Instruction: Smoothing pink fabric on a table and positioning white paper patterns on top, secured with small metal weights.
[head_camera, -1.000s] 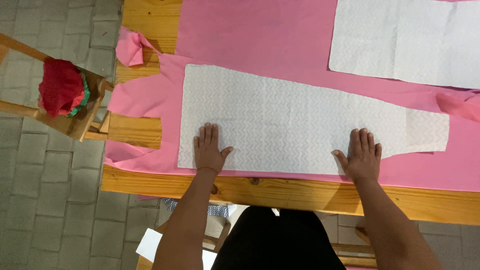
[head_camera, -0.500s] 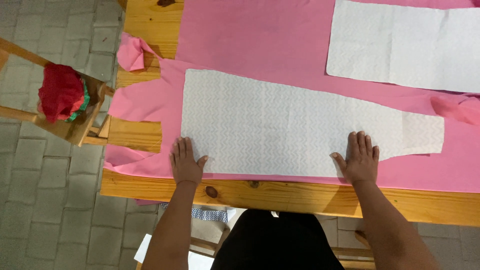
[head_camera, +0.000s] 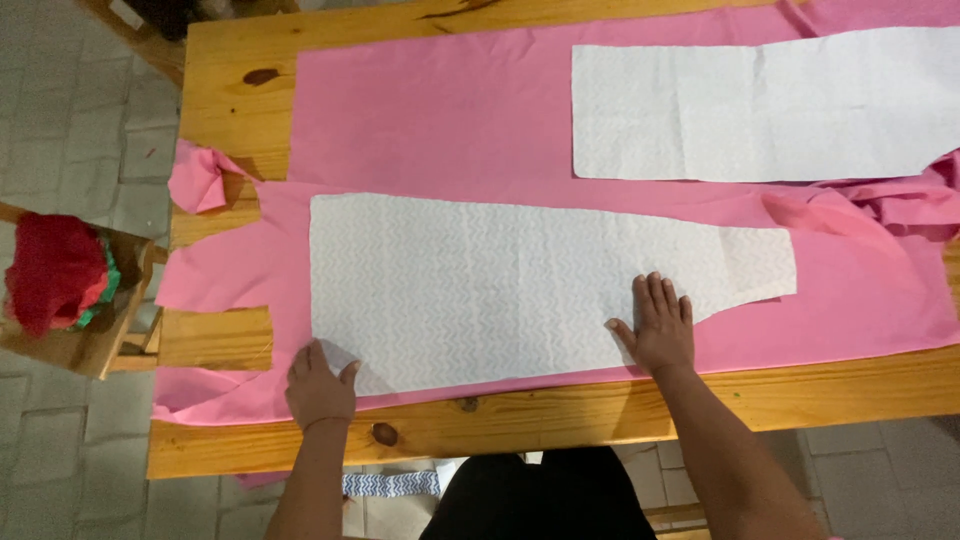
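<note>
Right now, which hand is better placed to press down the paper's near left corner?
Probably the left hand: it sits at that corner of the white paper pattern on the pink fabric. The right hand lies flat farther along the near edge.

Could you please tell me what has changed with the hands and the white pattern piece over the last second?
The left hand slid leftward along the near white pattern piece to its lower-left corner. The right hand stayed pressed flat on its right part. The pink fabric and far pattern piece lie unchanged.
</note>
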